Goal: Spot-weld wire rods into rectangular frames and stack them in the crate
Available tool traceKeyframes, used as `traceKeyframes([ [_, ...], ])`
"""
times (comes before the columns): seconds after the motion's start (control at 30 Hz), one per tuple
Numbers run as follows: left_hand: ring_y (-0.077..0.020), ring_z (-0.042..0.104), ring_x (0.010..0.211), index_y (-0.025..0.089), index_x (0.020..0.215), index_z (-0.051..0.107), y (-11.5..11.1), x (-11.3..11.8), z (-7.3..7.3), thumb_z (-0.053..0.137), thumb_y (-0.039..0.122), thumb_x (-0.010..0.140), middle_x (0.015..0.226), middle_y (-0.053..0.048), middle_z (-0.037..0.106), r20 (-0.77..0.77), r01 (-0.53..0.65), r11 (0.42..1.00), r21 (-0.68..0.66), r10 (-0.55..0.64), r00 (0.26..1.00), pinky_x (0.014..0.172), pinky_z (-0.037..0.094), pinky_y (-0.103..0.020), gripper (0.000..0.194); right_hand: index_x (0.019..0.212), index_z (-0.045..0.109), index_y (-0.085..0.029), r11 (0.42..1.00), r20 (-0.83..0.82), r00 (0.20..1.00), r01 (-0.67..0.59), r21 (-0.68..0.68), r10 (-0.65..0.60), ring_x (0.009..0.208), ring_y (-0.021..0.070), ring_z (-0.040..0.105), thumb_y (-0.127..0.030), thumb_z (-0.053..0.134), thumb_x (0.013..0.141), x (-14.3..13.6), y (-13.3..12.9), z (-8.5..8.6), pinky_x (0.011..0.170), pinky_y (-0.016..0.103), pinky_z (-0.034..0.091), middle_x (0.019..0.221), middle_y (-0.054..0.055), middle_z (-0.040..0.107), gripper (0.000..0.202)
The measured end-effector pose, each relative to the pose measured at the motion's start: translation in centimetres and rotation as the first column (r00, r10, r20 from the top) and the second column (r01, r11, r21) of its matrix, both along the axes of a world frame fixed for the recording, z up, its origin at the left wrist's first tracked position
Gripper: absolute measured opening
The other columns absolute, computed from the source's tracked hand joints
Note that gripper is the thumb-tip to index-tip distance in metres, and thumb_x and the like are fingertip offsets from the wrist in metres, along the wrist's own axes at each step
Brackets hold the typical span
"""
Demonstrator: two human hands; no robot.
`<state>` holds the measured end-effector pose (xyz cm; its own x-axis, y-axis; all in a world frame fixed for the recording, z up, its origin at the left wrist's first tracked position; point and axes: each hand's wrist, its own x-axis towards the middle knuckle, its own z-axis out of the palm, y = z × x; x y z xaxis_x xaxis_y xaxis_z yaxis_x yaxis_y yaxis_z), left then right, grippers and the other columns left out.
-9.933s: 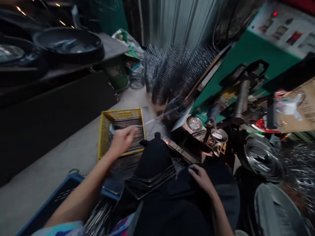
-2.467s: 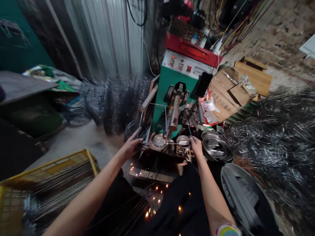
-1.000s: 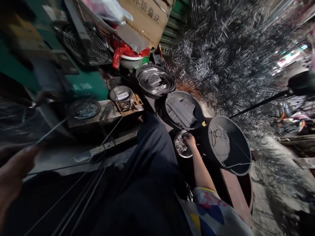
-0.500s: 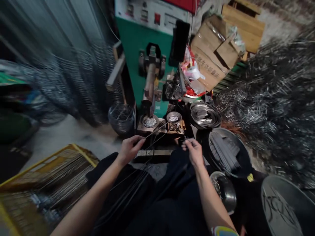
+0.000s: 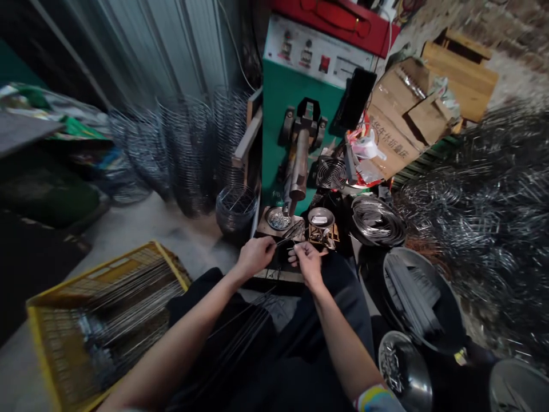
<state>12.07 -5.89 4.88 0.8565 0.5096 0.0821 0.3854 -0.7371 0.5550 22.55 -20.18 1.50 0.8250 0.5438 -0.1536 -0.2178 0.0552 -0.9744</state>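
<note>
My left hand (image 5: 256, 256) is closed, its fingertips pinching a thin metal wire (image 5: 281, 242) that points up toward the machine's work plate. Close beside it on the right, my right hand (image 5: 307, 262) has its thumb and finger pressed together at a small thin piece too fine to name. Just past both hands stands the green machine (image 5: 281, 91), its metal arm (image 5: 300, 163) reaching down to a small dish (image 5: 278, 218) of shiny bits. A second small dish (image 5: 321, 218) with a white piece sits to the right. More thin rods (image 5: 240, 337) lie across my lap.
A yellow crate (image 5: 40, 337) of wire rods stands left, with stacked wire baskets (image 5: 189, 154) behind. On the right are coiled metal strips (image 5: 377, 221), a basin of flat strips (image 5: 409, 292), a steel bowl (image 5: 418, 377), a cardboard box (image 5: 394, 129) and a wire heap (image 5: 484, 200).
My hands have come closer together, the right one moving left toward the left one. The whole view has shifted, so the machine now appears farther right.
</note>
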Motion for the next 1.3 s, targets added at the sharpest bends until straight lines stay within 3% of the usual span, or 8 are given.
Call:
traceKeyframes([
  [0.13,-0.0248,0.068,0.078,0.021,0.084,0.072,-0.2,2.4,-0.3,0.052,0.026,0.087,0.083,-0.008,0.075,-0.013,-0.003,1.000,0.015,0.003,1.000,0.060,0.038,-0.028,0.020,0.079,0.064,-0.014,0.995,-0.178,0.979,0.098,-0.025,-0.101,0.052,0.0120,0.065,-0.041,0.079,0.067,1.1,-0.7,-2.0,0.042,0.017,0.049,0.071,0.005,0.073,0.033],
  [0.27,-0.0213,0.068,0.075,0.020,0.086,0.070,-1.1,1.3,-0.5,0.049,0.028,0.092,0.082,-0.006,0.074,0.055,0.018,1.000,-0.013,-0.017,0.998,0.063,0.041,-0.027,0.024,0.076,0.061,-0.016,0.985,-0.195,0.966,0.170,-0.009,-0.168,0.047,0.0091,0.060,-0.043,0.076,0.069,1.7,-0.4,-2.6,0.039,0.015,0.044,0.065,0.001,0.070,0.032],
  [0.47,-0.0151,0.067,0.068,0.018,0.084,0.068,-3.0,-2.5,-1.3,0.053,0.031,0.093,0.076,-0.002,0.072,0.403,-0.019,0.970,-0.244,0.119,0.907,0.066,0.044,-0.023,0.022,0.075,0.060,-0.017,0.972,-0.224,0.958,0.209,0.112,-0.180,0.045,0.0064,0.055,-0.041,0.075,0.071,0.9,2.3,-0.8,0.039,0.014,0.041,0.063,-0.002,0.066,0.029],
  [0.77,-0.0145,0.066,0.067,0.018,0.089,0.069,-4.1,-4.1,-1.4,0.055,0.028,0.093,0.078,-0.001,0.072,0.472,-0.091,0.957,-0.275,0.217,0.855,0.065,0.047,-0.023,0.017,0.073,0.060,-0.016,0.967,-0.179,0.976,0.159,0.199,-0.124,0.046,0.0057,0.051,-0.039,0.073,0.075,-1.2,3.6,2.1,0.040,0.015,0.039,0.060,-0.004,0.060,0.026],
  [1.0,-0.0145,0.063,0.061,0.018,0.092,0.069,-3.7,-3.8,-1.3,0.053,0.030,0.094,0.073,-0.001,0.071,0.470,-0.088,0.946,-0.311,0.233,0.851,0.060,0.046,-0.023,0.020,0.071,0.058,-0.017,0.965,-0.160,0.976,0.177,0.195,-0.146,0.046,0.0063,0.049,-0.040,0.073,0.073,-1.1,4.4,2.6,0.040,0.016,0.037,0.059,-0.004,0.057,0.027],
  [1.3,-0.0162,0.068,0.070,0.019,0.091,0.068,-3.3,-3.5,-1.0,0.052,0.029,0.094,0.081,-0.003,0.074,0.491,-0.103,0.948,-0.301,0.246,0.836,0.066,0.048,-0.024,0.020,0.070,0.057,-0.017,0.959,-0.165,0.979,0.156,0.236,-0.118,0.046,0.0055,0.048,-0.040,0.075,0.070,-0.4,5.5,2.7,0.041,0.016,0.035,0.059,-0.005,0.057,0.029],
])
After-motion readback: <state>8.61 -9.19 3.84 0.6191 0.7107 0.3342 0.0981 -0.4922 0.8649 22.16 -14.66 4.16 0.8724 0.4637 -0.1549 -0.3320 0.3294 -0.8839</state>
